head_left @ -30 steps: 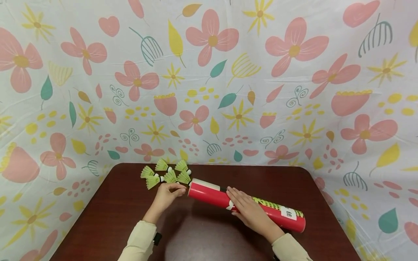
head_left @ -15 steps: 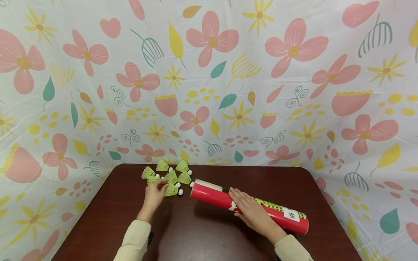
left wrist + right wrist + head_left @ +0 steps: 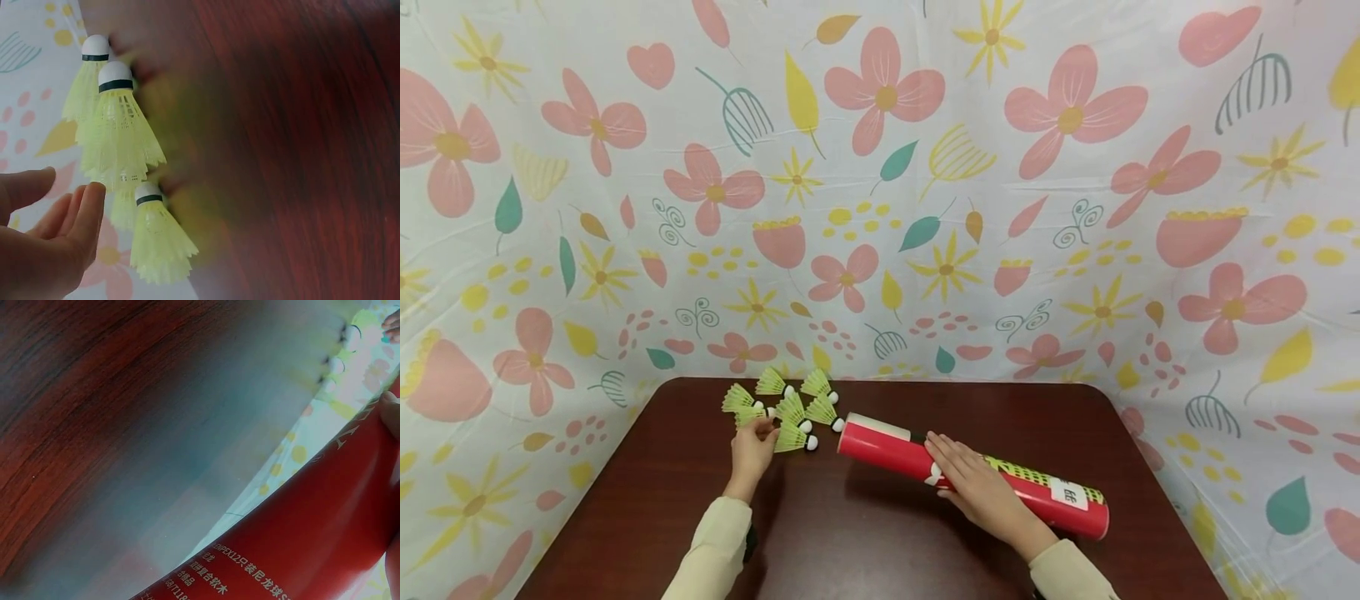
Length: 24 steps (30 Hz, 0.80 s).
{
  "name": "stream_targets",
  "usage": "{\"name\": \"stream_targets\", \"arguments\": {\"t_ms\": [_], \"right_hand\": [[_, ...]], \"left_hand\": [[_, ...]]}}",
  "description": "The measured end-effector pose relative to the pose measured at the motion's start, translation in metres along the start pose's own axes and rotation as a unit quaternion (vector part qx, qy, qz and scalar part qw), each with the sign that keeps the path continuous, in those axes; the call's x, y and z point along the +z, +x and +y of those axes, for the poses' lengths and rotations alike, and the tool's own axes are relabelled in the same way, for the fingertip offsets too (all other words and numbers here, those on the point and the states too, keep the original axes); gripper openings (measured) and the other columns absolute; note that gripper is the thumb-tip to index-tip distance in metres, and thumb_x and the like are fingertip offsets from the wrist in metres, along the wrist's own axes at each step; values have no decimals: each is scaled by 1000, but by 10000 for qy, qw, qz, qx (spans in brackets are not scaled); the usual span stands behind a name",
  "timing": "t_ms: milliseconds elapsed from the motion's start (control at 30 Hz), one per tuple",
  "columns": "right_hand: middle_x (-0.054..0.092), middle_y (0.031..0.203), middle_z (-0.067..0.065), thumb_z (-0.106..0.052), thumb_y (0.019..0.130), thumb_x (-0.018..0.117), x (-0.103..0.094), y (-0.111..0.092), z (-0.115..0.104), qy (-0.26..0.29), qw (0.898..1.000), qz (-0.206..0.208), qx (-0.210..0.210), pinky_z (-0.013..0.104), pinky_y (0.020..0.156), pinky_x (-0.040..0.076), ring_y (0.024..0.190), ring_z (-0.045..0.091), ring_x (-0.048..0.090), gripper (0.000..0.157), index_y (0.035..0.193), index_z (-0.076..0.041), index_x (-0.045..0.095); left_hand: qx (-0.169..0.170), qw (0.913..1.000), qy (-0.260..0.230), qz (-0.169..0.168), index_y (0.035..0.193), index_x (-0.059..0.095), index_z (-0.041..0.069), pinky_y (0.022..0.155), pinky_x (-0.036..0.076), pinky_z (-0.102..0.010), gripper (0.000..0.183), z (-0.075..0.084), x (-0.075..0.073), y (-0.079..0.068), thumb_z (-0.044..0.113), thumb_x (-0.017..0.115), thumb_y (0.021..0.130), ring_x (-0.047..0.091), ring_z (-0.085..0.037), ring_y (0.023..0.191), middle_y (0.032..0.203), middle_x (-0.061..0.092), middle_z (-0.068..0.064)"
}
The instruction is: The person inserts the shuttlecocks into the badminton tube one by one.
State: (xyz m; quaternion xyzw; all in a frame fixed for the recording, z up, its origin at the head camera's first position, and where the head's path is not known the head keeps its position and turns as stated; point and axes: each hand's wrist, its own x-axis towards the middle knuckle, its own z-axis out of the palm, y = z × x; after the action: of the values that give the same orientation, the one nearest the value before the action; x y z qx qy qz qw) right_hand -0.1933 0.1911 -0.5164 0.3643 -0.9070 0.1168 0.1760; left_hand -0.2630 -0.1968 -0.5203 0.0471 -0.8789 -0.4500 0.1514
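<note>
Several yellow-green shuttlecocks (image 3: 792, 410) with white heads and dark bands lie in a loose group at the table's back left. My left hand (image 3: 752, 457) hovers at the near left of this group, beside the skirt of the nearest shuttlecock (image 3: 792, 438). The left wrist view shows a gap between thumb and fingers, nothing in it, and shuttlecocks (image 3: 122, 131) just beyond. Lying slantwise on the table is a red shuttlecock tube (image 3: 887, 447), its left end towards the group. My right hand (image 3: 977, 487) holds it around the middle, fingers over the top, thumb on the near side.
The dark wooden table (image 3: 865, 542) has rounded back corners. A flower-patterned cloth (image 3: 880, 200) hangs behind it and along both sides. Printed text shows on the tube in the right wrist view.
My left hand has drawn back left from beside the tube's left end, and the nearest shuttlecock now shows where the hand was. The right hand and tube have barely shifted.
</note>
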Motion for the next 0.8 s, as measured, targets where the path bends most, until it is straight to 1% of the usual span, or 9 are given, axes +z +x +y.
{"name": "stream_targets", "arguments": {"t_ms": [100,167,233,333,433,500,600,733,800], "right_hand": [[28,157,6,-41,88,64,0,1,1,-81,9998,79,-140,20,114,3,141,23,31,80,152,-8,28],[28,156,6,-42,89,63,0,1,1,-108,9997,109,-172,20,114,4,141,22,31,80,152,-9,28],[30,156,6,-38,86,70,0,2,0,-107,9998,130,-128,21,114,7,140,22,32,82,151,-8,30],[32,155,4,-28,76,82,0,1,-1,-60,9999,88,35,28,113,21,139,21,33,92,151,-9,32],[32,155,2,-27,75,83,1,0,-2,-29,9998,-13,171,39,108,34,139,20,33,94,151,-11,31],[30,156,2,-28,76,82,2,-1,-2,-52,9998,-88,196,42,106,36,140,20,32,94,153,-13,29],[29,156,2,-28,78,80,2,-2,-2,-16,9998,-129,172,36,110,29,140,20,32,93,153,-13,28],[29,156,4,-26,77,81,3,-3,-2,-85,9999,-123,46,22,114,8,140,22,32,93,152,-10,29],[30,156,5,-25,76,82,3,-3,-1,-78,9999,-105,26,19,114,2,140,22,32,92,151,-8,31]], "left_hand": [[-240,9997,44,27,112,65,-11,74,52,-47,26,-1,1,2,4,64,91,62,-38,90,97,67,-23],[-423,9991,57,12,110,66,-10,72,52,-46,24,-2,1,2,6,64,91,62,-37,88,95,67,-22],[-524,9986,74,0,108,68,-8,70,53,-44,22,-3,2,1,6,65,91,62,-37,86,94,68,-22],[-567,9983,108,-44,105,69,-7,64,52,-42,20,-6,3,-2,6,66,91,62,-34,81,92,68,-21],[-535,9985,114,-66,102,70,-6,61,52,-39,18,-8,4,-4,6,66,90,62,-31,76,90,68,-19],[-491,9987,144,-80,101,70,-6,60,52,-37,17,-10,6,-5,6,66,90,62,-29,73,89,68,-18],[-492,9986,181,-77,98,71,-5,58,50,-35,15,-12,9,-6,6,67,90,61,-26,70,87,68,-17],[-479,9987,189,-64,96,72,-4,56,48,-33,13,-14,10,-8,7,68,89,60,-24,68,85,69,-15],[-458,9988,168,-85,95,72,-4,55,48,-33,12,-15,10,-9,6,68,89,60,-24,67,84,69,-14]]}}
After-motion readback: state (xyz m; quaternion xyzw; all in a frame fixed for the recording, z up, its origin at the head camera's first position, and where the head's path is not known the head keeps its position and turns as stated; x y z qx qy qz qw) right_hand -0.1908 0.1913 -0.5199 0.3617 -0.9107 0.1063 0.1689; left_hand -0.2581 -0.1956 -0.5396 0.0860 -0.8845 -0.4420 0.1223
